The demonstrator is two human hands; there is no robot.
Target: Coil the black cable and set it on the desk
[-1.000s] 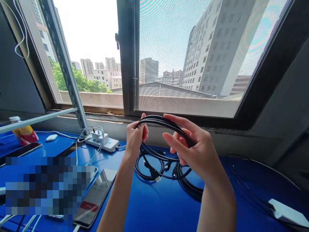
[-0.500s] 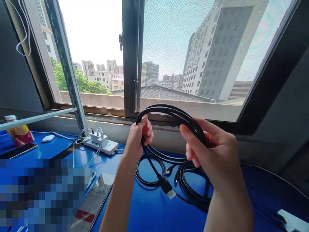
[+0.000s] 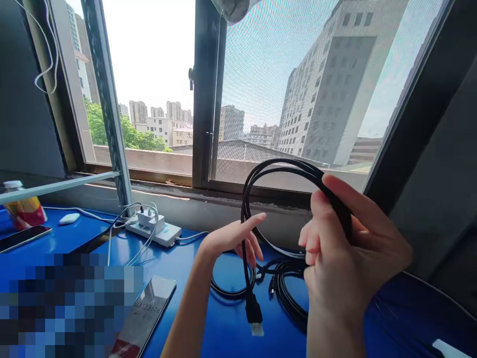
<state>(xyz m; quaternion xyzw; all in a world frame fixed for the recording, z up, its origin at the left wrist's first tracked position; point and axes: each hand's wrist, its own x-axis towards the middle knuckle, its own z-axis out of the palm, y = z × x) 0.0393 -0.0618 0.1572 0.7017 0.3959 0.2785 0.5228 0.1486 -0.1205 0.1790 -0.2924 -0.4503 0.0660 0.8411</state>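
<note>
A black USB cable (image 3: 283, 161) is wound into loose loops, held up before the window. My right hand (image 3: 346, 248) is closed round the right side of the coil, thumb and fingers pinching its strands. One end hangs down on the left, its black plug (image 3: 254, 309) with a metal tip pointing downward. My left hand (image 3: 234, 238) is beside the left side of the loops, thumb stretched out and fingers loosely apart, gripping nothing. Beneath, a small black cable coil (image 3: 229, 294) and a thicker black cable coil (image 3: 288, 298) lie on the blue table (image 3: 219, 333).
A phone (image 3: 151, 311) showing digits lies left of my left arm. Behind it sit a white power strip (image 3: 166, 234) with adapters and white cords. A bottle (image 3: 26, 211), another phone (image 3: 24, 237) and a white mouse (image 3: 69, 219) are farther left. A metal shelf post (image 3: 108, 109) rises there.
My left hand has let go of the coil and opened. My right hand has moved right with the coil, and the plug end now hangs straight down.
</note>
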